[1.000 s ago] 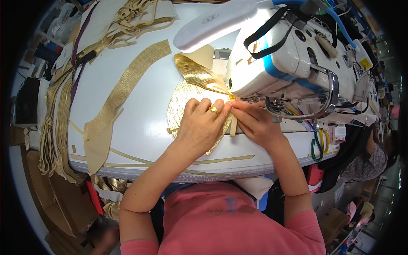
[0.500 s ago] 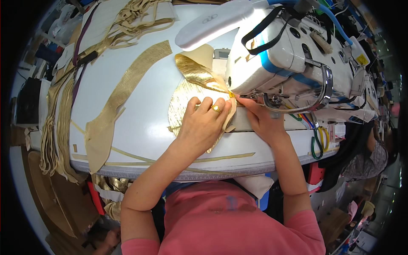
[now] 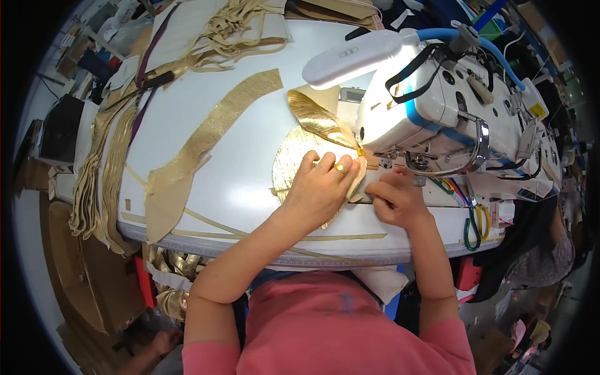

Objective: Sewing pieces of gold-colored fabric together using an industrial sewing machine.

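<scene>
A crinkled gold fabric piece [image 3: 290,149], with a folded shiny gold flap [image 3: 317,117] at its top, lies against the front of a white sewing machine [image 3: 390,128]. My left hand [image 3: 317,190], wearing a ring, is bent over the fabric's right edge and grips it close to the stitching area. Apart from the fabric, my right hand [image 3: 400,199] is curled just below the machine's metal foot parts [image 3: 415,161]. Its fingers are bent in, and whatever they may pinch cannot be made out.
A long gold fabric strip [image 3: 209,134] lies on the white table [image 3: 240,181] to the left. Bundled beige strips [image 3: 234,31] stand behind it, and more hang off the left edge. A lit lamp [image 3: 353,59] reaches over the machine. Green-handled scissors [image 3: 470,230] hang at the right.
My right hand has drawn back from the fabric's edge, its fingers curling below the machine foot. My left hand stays on the fabric. The whole view has shifted slightly.
</scene>
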A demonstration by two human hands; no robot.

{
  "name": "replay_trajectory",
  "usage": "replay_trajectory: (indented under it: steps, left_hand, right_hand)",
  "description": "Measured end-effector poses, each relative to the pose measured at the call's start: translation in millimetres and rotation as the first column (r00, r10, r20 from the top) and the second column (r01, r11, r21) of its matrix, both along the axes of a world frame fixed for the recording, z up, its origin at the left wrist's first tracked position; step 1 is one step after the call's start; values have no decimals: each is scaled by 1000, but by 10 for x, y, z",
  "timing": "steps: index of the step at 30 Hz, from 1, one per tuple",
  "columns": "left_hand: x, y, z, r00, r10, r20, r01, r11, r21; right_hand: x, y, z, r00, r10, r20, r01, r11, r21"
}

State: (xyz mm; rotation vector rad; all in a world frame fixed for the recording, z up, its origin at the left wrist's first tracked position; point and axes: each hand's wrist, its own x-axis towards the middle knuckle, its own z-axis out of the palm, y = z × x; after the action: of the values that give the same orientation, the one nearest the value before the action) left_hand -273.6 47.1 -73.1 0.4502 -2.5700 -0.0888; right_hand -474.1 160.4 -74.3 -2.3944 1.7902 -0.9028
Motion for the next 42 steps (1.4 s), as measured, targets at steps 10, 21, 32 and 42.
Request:
replay_trajectory:
  steps: [10, 21, 32, 42]
  left_hand:
    - [19, -19, 36, 999, 28, 24, -27, 999, -32]
    - [-94, -468, 159, 998, -63, 31, 53, 964, 262]
    - [-180, -417, 145, 961, 83, 263, -145, 963, 226]
    - [-194, -463, 153, 949, 73, 308, -152, 958, 243]
  right_hand:
    - [112, -126, -106, 966, -241, -91, 222, 959, -177]
    - [97, -133, -83, 949, -219, -224, 173, 962, -209]
    - [83, -138, -104, 959, -207, -194, 173, 968, -180]
    - [94, -136, -89, 951, -217, -218, 181, 968, -174]
